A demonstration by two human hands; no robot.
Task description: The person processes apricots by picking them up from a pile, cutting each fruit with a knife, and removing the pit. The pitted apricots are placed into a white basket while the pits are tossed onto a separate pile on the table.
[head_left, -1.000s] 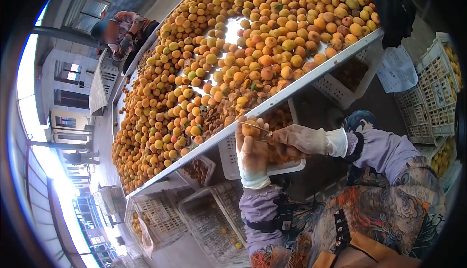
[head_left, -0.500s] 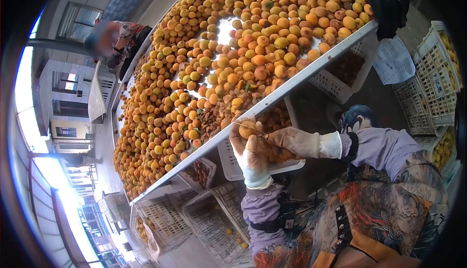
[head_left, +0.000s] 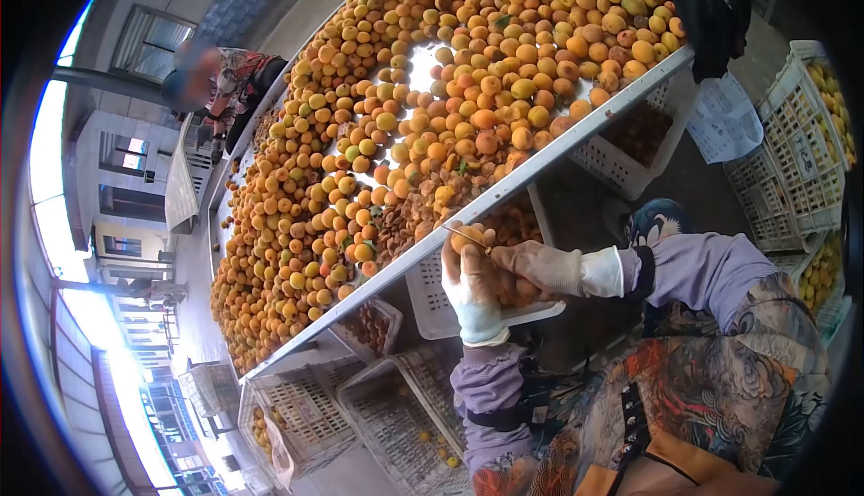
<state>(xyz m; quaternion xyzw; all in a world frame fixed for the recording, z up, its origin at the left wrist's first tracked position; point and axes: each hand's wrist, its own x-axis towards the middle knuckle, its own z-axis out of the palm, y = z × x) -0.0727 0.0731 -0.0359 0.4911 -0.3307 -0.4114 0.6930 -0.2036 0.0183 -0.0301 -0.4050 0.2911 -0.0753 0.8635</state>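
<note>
My left hand point(head_left: 474, 293), in a white glove with stained fingers, is closed around an orange apricot point(head_left: 466, 238). From the right, my right hand point(head_left: 542, 266), also gloved and brown-stained, grips a thin, straight tool point(head_left: 468, 237) with a narrow shaft. The shaft lies across the apricot; whether it cuts into the fruit I cannot tell. Both hands are close together over a white crate point(head_left: 432, 302) holding brownish-orange fruit pieces point(head_left: 517, 226). Just beyond them runs the metal edge of a table point(head_left: 526, 168) heaped with apricots point(head_left: 378, 122).
Brown pits or scraps point(head_left: 396, 226) lie near the table edge. Plastic crates point(head_left: 396, 406) stand below at left, and stacked crates point(head_left: 801, 154) of yellow fruit at right. Dark cloth point(head_left: 711, 10) hangs over the table's corner. Another person point(head_left: 229, 82) works across the table.
The view has shifted slightly. Both hands stay together with the apricot and the thin tool; my left fingers have shifted around the fruit. The other person's arm has moved a little.
</note>
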